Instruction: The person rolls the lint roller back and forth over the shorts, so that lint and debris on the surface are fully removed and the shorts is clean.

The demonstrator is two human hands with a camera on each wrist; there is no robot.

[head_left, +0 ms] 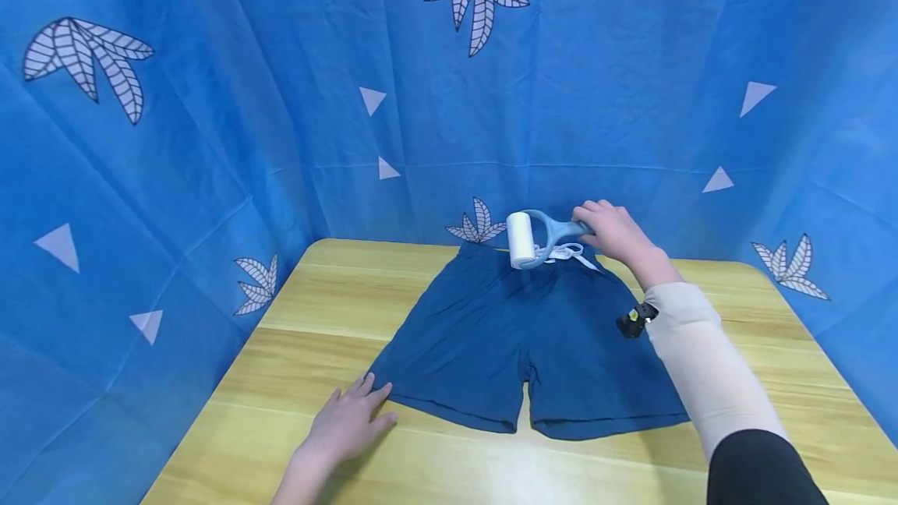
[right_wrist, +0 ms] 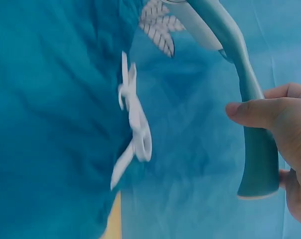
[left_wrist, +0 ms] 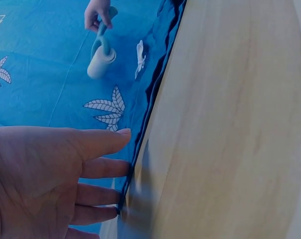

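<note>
Dark blue shorts (head_left: 484, 333) lie spread on the wooden table, waistband at the far edge, legs toward me. A white drawstring bow (right_wrist: 136, 124) sits at the waistband. My right hand (head_left: 613, 231) grips the blue-grey handle of a lint roller (head_left: 521, 240), also seen in the left wrist view, and holds it near the waistband; in the right wrist view the roller appears raised off the cloth. The left hand (head_left: 348, 421) has its fingers extended, with fingertips (left_wrist: 110, 213) at the hem corner of the left-side leg.
The wooden table (head_left: 295, 365) extends around the shorts on both sides and in front. A blue curtain (head_left: 596, 100) with white leaf and triangle prints hangs behind the table and along both sides. A small black device (head_left: 637, 319) is strapped at my right wrist.
</note>
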